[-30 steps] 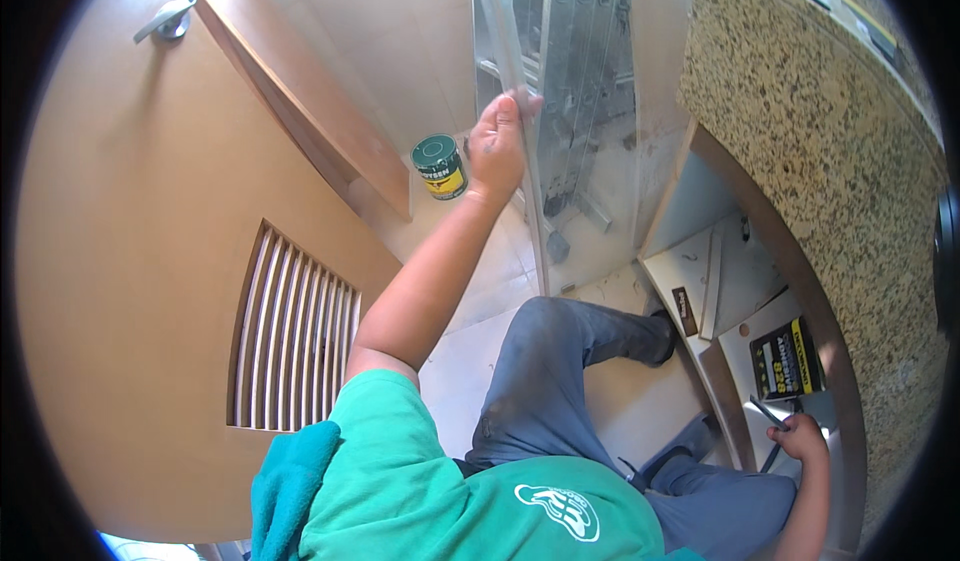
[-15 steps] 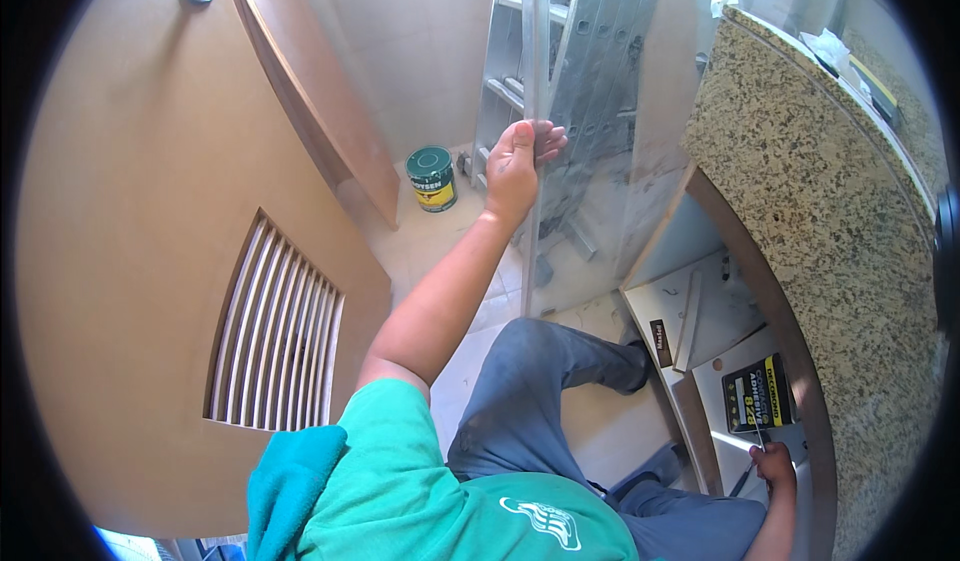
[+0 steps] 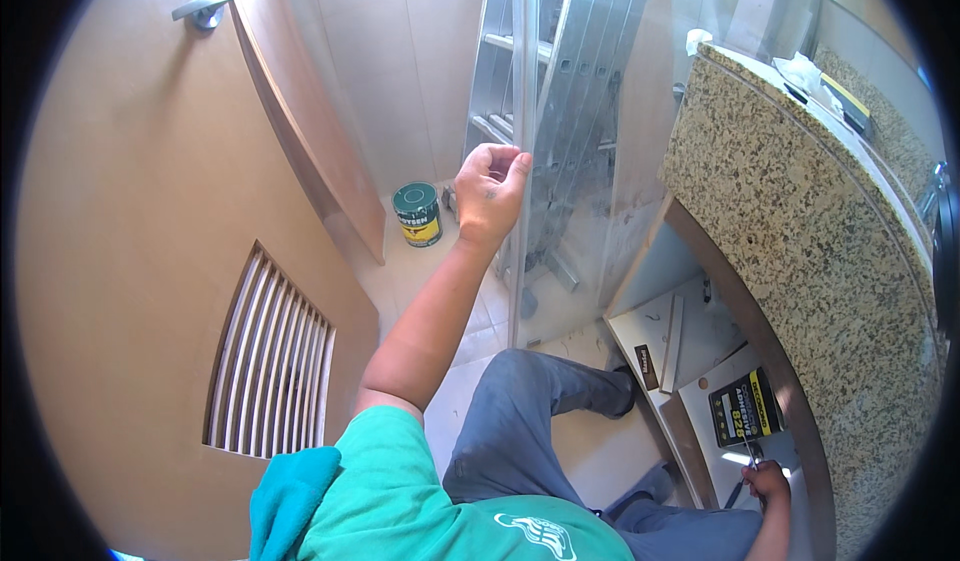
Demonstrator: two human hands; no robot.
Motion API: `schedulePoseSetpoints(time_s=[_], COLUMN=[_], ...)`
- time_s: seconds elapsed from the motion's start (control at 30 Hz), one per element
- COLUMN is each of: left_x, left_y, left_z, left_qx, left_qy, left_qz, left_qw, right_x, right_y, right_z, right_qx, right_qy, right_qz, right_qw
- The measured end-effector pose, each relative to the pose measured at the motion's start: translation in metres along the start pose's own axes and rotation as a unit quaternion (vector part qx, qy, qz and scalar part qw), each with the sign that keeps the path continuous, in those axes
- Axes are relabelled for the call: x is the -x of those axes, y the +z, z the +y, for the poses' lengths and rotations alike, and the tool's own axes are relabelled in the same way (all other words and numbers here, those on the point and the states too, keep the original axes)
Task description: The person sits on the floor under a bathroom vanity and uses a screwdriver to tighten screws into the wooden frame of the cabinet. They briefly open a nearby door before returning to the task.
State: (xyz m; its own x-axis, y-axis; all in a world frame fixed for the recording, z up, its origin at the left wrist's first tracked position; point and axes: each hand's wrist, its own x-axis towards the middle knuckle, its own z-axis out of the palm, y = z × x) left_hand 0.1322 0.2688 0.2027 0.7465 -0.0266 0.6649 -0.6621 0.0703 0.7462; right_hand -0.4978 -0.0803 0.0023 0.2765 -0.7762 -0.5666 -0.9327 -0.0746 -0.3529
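My left hand (image 3: 492,196) is raised at the upright edge of a clear glass panel (image 3: 560,251). Its fingers are curled toward the thumb, which overlaps the panel's edge strip; whether anything sits between them is hidden. Low on the right, my right hand (image 3: 766,479) is closed around a thin tool with a slim metal shaft (image 3: 747,449); its exact kind is too small to tell. Just beyond it, inside the open cabinet (image 3: 690,416), lies a black and yellow adhesive can (image 3: 742,408).
A louvred wooden door (image 3: 130,261) fills the left side. A green paint can (image 3: 417,216) stands on the tiled floor, and an aluminium ladder (image 3: 580,71) leans behind the glass. A speckled granite counter (image 3: 800,181) curves along the right. A pale strip (image 3: 672,346) lies in the cabinet.
My left hand has gone from stretched fingers against the glass edge to curled fingers, slightly left and lower. My right hand stays by the adhesive can. The whole view has shifted a little.
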Motion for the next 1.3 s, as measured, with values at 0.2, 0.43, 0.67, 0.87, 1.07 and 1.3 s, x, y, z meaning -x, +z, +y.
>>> schedulePoseSetpoints(time_s=[0.2, 0.43, 0.67, 0.87, 1.07, 1.3], left_x=[-0.011, -0.008, -0.009, -0.019, -0.022, -0.033], left_y=[0.000, 0.010, 0.004, -0.008, -0.007, -0.017], left_z=[0.000, -0.007, 0.003, -0.010, -0.004, -0.005], left_qx=[-0.122, -0.228, -0.154, -0.231, -0.205, -0.131], left_qy=[0.051, 0.156, 0.114, 0.196, 0.162, 0.093], left_qz=[-0.021, 0.035, -0.014, -0.048, -0.084, -0.159], left_qw=[0.991, 0.960, 0.981, 0.952, 0.962, 0.974], right_x=[-0.006, 0.002, 0.008, 0.011, 0.006, 0.003], right_y=[0.000, -0.002, -0.003, 0.000, -0.002, -0.002], right_z=[0.000, -0.009, -0.013, -0.007, -0.008, -0.013], right_qx=[-0.007, 0.015, -0.002, -0.014, -0.012, -0.021], right_qy=[-0.003, 0.000, 0.002, -0.004, -0.010, -0.020], right_qz=[0.000, -0.003, -0.004, 0.005, -0.006, 0.000], right_qw=[1.000, 1.000, 1.000, 1.000, 1.000, 1.000])
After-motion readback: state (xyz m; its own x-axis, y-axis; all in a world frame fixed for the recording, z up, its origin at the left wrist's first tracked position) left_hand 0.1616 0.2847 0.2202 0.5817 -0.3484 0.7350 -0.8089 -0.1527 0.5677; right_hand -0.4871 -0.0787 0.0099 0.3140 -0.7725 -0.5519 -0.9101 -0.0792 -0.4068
